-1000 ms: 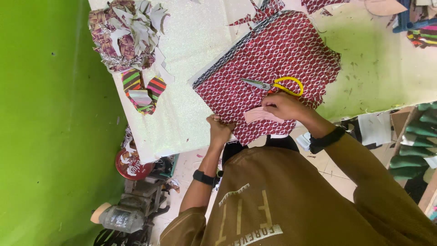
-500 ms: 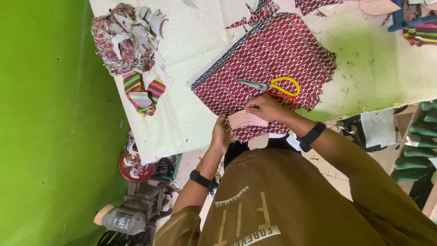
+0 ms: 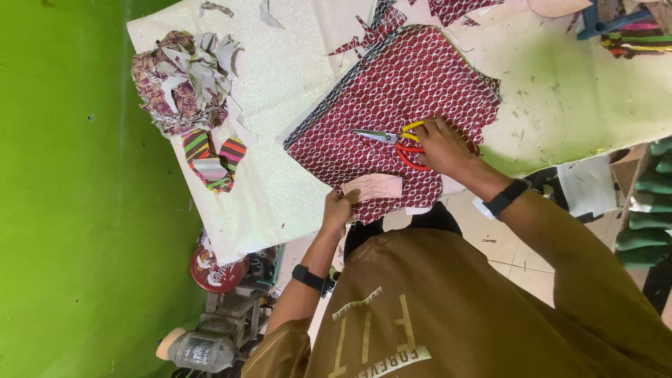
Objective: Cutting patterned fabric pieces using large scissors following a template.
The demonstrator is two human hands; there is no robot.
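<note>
1. Two hands at work over a white table (image 3: pixel 301 91), seen from the head camera looking down on a person in a brown shirt.
2. Right hand (image 3: pixel 442 145) sits on the handles of the scissors (image 3: pixel 395 140), fingers curled round the yellow and red loops. The blades point away from the hand and lie flat on the cloth. Can't tell if the scissors are lifted at all.
3. Left hand (image 3: pixel 339 210) is at the near edge of the table, fingers pinched on the end of a pale pink pattern piece (image 3: pixel 374 186), which lies flat on the cloth just below the scissors.
4. Both scissors and pattern piece rest on a big sheet of red patterned fabric (image 3: pixel 399 84) with a white scale-like print. It covers the middle of the table, and one dark edge runs along its left side.
5. Off to the left there's a pile of fabric scraps (image 3: pixel 183 80), and just beside it some striped cut pieces (image 3: pixel 210 157) in bright colours.
6. Each wrist has a black band.
7. Green wall (image 3: pixel 63 189) on the left, and a red round tin (image 3: pixel 213 271) down under the table edge.
</note>
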